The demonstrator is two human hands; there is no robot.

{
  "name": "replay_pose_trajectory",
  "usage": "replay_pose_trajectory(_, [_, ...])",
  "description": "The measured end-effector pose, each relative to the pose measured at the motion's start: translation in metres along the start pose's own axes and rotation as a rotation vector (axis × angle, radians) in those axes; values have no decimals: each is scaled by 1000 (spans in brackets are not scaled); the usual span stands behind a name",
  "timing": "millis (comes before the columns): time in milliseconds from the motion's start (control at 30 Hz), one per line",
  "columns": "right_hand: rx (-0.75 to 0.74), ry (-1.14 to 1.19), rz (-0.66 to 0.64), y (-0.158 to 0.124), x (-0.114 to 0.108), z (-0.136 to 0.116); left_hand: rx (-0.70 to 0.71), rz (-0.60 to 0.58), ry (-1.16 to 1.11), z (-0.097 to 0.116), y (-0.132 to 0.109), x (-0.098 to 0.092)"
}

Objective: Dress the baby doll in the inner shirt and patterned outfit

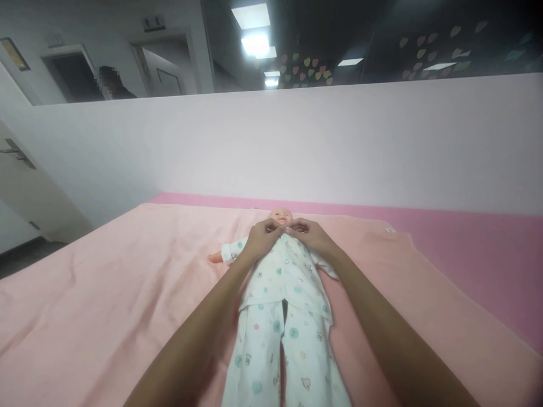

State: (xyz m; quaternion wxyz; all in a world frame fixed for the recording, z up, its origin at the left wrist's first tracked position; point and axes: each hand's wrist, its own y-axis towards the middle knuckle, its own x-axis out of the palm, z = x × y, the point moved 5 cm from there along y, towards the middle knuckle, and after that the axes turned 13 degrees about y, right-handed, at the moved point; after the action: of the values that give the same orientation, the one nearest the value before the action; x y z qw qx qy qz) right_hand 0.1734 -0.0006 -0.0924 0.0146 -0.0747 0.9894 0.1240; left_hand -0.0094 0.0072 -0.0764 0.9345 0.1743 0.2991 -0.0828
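A baby doll (pixel 281 215) lies on its back, head away from me. It wears a white pajama top (pixel 282 274) with small coloured prints and matching pants (pixel 258 350). At the doll's neck, my left hand (pixel 263 237) pinches the collar of the top from the left side. My right hand (pixel 311 233) pinches the collar from the other side, its fingertips close to those of the left. Buttons run down the front of the top below my hands. One doll hand (pixel 215 258) pokes out of the left sleeve; the other sleeve is partly hidden behind my right forearm.
A pink blanket (pixel 127 282) spreads under the doll over a darker pink surface (pixel 479 265). Behind stands a white wall (pixel 297 147) with dark glass above it. A door (pixel 29 186) is at the far left, and a person (pixel 114 83) shows at upper left.
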Motion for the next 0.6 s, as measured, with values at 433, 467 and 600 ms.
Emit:
replay_pose_trajectory(433, [18, 17, -15, 5, -2, 7, -162, -14, -51, -15, 6, 4])
replay_pose_trajectory(467, [15, 12, -15, 5, -1, 7, -157, -6, -41, -16, 6, 4])
replay_pose_trajectory(600, [-4, -3, -21, 4, 0, 4, -119, 19, 25, -14, 6, 7])
